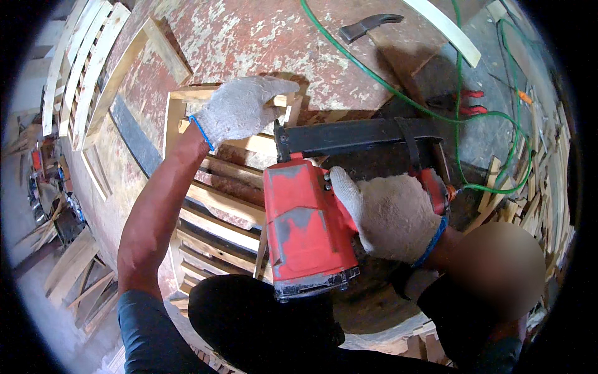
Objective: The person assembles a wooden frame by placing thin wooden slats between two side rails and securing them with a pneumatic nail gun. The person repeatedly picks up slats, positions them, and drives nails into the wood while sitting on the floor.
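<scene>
A red and black nail gun [308, 221] is gripped by my right hand [395, 215], in a whitish knit glove. The gun's nose and long black magazine [361, 138] lie across the upper right of a slatted wooden frame [221, 202]. My left hand [240, 111], gloved alike with a blue cuff edge, rests over the frame's far rail. Its fingers reach to the far right corner, closed around the wood there. The gun body hides part of the slats. A green air hose [489, 188] joins the gun at its handle end.
A claw hammer [370, 26] and red-handled pliers [461, 103] lie beyond the gun. Slatted wooden panels [84, 68] stand at the far left. Loose wood strips [536, 199] pile up on the right. More scrap boards [75, 274] lie at the lower left.
</scene>
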The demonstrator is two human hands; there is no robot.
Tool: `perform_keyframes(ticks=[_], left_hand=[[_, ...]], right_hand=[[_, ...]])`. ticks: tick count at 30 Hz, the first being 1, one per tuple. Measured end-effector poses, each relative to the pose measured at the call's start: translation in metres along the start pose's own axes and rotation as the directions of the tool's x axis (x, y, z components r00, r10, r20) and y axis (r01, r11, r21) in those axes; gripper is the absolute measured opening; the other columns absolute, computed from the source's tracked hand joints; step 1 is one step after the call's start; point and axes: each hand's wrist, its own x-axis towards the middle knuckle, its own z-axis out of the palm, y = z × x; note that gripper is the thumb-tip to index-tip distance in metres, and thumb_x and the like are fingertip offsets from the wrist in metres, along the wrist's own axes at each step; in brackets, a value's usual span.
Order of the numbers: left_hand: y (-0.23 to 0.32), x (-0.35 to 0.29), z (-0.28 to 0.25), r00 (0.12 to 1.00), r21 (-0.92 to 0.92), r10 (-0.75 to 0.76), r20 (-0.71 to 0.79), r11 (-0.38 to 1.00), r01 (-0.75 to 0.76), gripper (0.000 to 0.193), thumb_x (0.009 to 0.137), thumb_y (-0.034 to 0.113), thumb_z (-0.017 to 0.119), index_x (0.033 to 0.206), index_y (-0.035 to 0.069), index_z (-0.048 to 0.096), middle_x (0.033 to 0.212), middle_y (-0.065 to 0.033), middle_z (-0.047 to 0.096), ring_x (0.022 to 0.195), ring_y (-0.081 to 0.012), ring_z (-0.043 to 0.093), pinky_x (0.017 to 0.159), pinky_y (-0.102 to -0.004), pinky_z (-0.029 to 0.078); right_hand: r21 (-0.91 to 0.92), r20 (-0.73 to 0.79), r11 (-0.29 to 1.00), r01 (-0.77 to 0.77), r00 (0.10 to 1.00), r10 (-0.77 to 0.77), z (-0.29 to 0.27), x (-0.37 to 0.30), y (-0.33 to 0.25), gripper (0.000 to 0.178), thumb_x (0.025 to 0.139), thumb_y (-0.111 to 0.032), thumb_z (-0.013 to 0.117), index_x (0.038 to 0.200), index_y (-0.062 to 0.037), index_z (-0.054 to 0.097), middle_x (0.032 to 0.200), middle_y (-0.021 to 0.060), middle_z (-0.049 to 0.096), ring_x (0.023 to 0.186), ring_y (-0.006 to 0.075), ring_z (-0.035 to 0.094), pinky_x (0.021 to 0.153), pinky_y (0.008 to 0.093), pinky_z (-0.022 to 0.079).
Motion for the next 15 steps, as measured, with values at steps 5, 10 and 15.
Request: perform_keyframes(ticks=[5, 10, 15], left_hand=[[-0.004, 0.006, -0.004, 0.988, -0.131, -0.06, 0.143, 0.988, 0.079, 0.052, 0.09, 0.032, 0.067, 0.14, 0.02, 0.064, 0.118, -0.0203, 0.071, 0.104, -0.0376, 0.07, 0.093, -0.0466, 0.056], [-0.01, 0.012, -0.015, 0.981, -0.347, 0.052, 0.185, 0.938, 0.016, 0.06, 0.097, 0.053, 0.062, 0.143, 0.015, 0.061, 0.12, -0.0199, 0.072, 0.109, -0.0329, 0.071, 0.096, -0.0407, 0.054], [-0.001, 0.01, -0.016, 0.959, -0.277, -0.05, 0.279, 0.952, 0.131, 0.061, 0.098, 0.052, 0.064, 0.141, 0.008, 0.062, 0.127, -0.0191, 0.071, 0.115, -0.0325, 0.069, 0.102, -0.0379, 0.051]], right_hand=[[0.012, 0.029, 1.0, -0.023, 0.999, 0.023, -0.002, 0.001, -0.003, 0.061, 0.084, -0.025, 0.065, 0.133, 0.0082, 0.05, 0.073, 0.0163, 0.072, 0.061, 0.0333, 0.072, 0.049, 0.0478, 0.056], [0.008, 0.082, 0.998, -0.068, 0.994, 0.067, -0.003, 0.004, -0.006, 0.033, 0.081, -0.027, 0.068, 0.098, 0.0013, 0.07, 0.074, 0.0176, 0.073, 0.064, 0.0346, 0.073, 0.053, 0.0479, 0.058], [0.047, 0.082, 0.996, -0.076, 0.994, 0.072, -0.008, 0.003, -0.005, 0.025, 0.077, -0.027, 0.07, 0.08, -0.0018, 0.073, 0.071, 0.0184, 0.072, 0.064, 0.035, 0.073, 0.055, 0.0473, 0.058]])
